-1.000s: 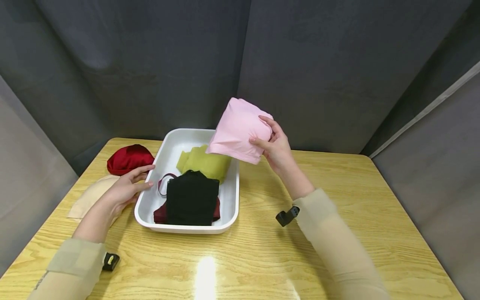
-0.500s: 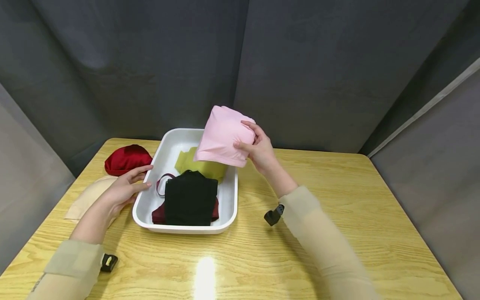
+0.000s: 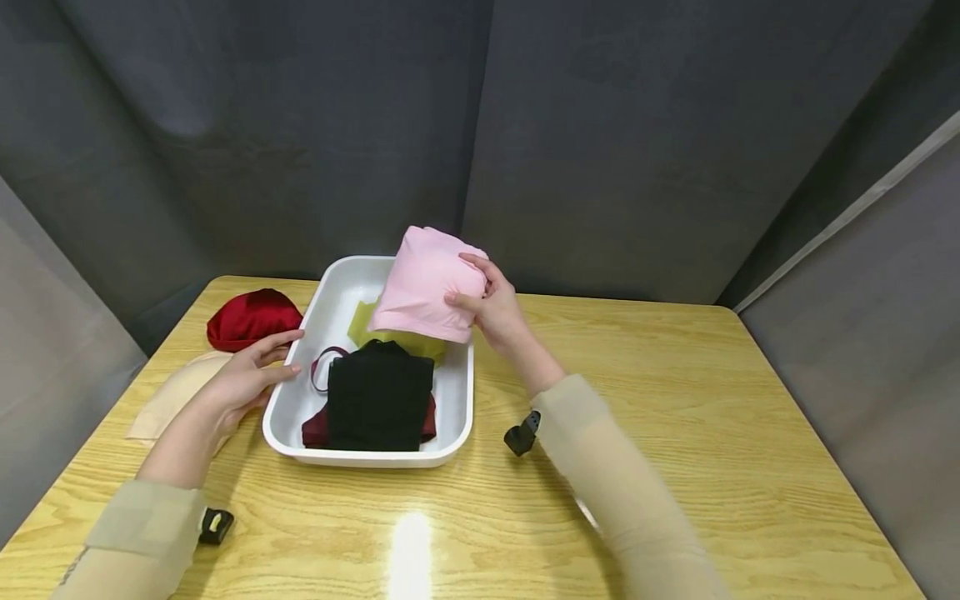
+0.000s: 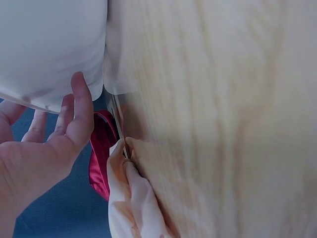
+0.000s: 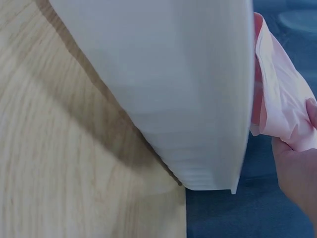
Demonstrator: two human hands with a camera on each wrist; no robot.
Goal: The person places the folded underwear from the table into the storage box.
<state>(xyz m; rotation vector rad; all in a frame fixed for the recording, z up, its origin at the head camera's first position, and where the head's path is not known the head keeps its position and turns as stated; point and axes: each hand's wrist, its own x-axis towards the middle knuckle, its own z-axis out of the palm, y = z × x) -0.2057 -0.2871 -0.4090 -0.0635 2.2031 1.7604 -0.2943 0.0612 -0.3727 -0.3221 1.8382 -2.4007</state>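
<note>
My right hand [image 3: 495,307] pinches a folded pink cloth garment [image 3: 427,287] by its right side, above the back right of a white plastic bin [image 3: 467,408]. In the right wrist view the pink garment [image 5: 282,89] shows beyond the bin's rim. Inside the bin lie a yellow-green folded cloth [image 3: 416,343], partly hidden under the pink one, and a black folded garment [image 3: 381,400] on top of a dark red one [image 3: 316,429]. My left hand [image 3: 247,375] touches the bin's left side with spread fingers; the left wrist view shows these fingers [image 4: 79,109] against its outer wall.
A shiny red cloth item [image 3: 255,320] and a beige cloth [image 3: 176,393] lie on the wooden table [image 3: 675,400] left of the bin, the beige one partly behind my left forearm. Dark grey curtains [image 3: 600,150] hang behind the table and at its sides.
My right hand has moved left and slightly down with the pink garment, which now covers more of the yellow-green cloth. The left hand stays at the bin's side.
</note>
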